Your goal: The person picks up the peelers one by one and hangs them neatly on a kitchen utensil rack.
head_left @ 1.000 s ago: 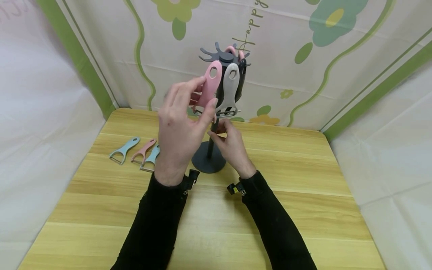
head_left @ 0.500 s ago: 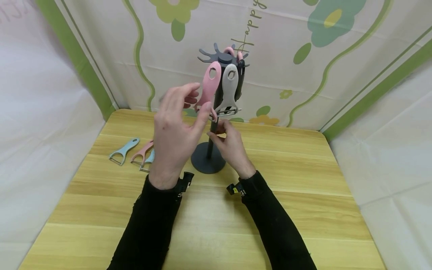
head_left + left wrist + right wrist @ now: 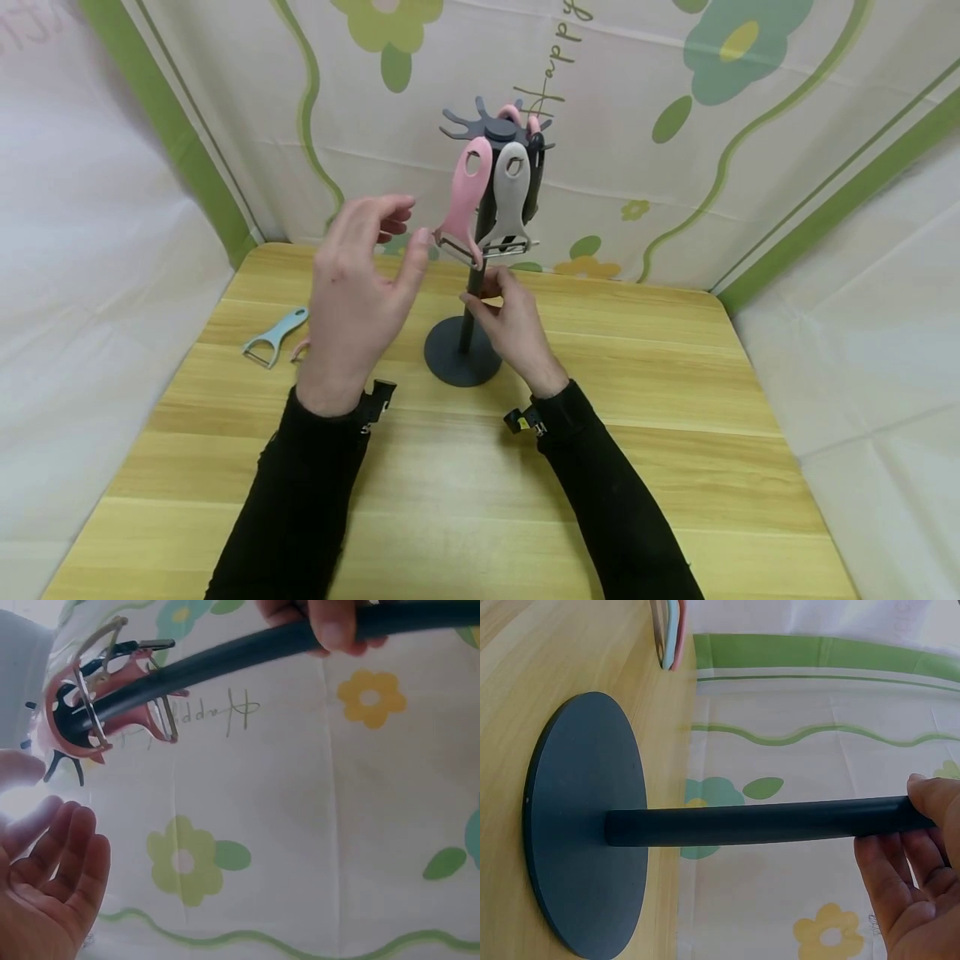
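Note:
A dark rack [image 3: 500,129] with hooked arms stands on a round base [image 3: 462,352]. From its near arms hang a pink peeler [image 3: 468,192] and a grey peeler [image 3: 512,192]; behind them are a black peeler [image 3: 536,175] and pink handles. My left hand [image 3: 362,287] is just left of the pink peeler, apart from it, fingers loosely bent and holding nothing; the left wrist view shows its palm side [image 3: 52,877]. My right hand [image 3: 517,329] grips the rack's pole between thumb and fingers, as the right wrist view shows at the pole [image 3: 765,823].
On the wooden table [image 3: 637,433], a light blue peeler [image 3: 276,336] lies at the left. Beside it a pink peeler [image 3: 300,349] is mostly hidden behind my left hand. A flower-printed curtain [image 3: 600,50] hangs behind the table's far edge.
My left hand has let go of the pink peeler and drawn away to the left, covering most of the peelers on the table. The pink peeler hangs from the rack; my right hand stays put.

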{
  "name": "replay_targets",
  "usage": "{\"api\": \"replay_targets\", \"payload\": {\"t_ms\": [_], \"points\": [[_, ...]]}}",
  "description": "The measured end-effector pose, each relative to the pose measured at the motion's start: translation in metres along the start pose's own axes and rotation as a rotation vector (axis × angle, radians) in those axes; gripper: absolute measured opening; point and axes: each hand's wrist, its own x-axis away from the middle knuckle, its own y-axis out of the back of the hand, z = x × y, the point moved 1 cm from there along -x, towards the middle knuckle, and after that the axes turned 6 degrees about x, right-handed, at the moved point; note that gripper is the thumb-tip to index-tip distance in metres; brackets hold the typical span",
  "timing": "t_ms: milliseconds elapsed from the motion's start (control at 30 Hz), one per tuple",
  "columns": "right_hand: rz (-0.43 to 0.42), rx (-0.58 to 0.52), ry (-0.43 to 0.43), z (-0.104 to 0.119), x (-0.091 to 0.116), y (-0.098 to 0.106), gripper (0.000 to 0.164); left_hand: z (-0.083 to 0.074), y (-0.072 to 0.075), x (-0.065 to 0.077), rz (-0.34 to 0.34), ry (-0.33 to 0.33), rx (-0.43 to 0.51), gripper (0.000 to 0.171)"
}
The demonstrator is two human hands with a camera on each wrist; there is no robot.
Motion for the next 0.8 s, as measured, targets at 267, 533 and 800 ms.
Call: {"api": "replay_targets", "payload": {"t_ms": [267, 533, 800], "points": [[0.003, -0.012, -0.003, 0.000, 0.000, 0.000, 0.028, 0.019, 0.010, 0.001, 0.067, 0.045, -0.036, 0.039], [0.002, -0.005, -0.003, 0.000, -0.001, 0.000, 0.029, 0.041, 0.012, 0.009, 0.164, 0.075, -0.090, 0.034], [0.004, 0.001, 0.003, -0.001, -0.001, 0.000, 0.029, 0.067, 0.011, 0.019, 0.268, 0.060, -0.171, 0.032]]}}
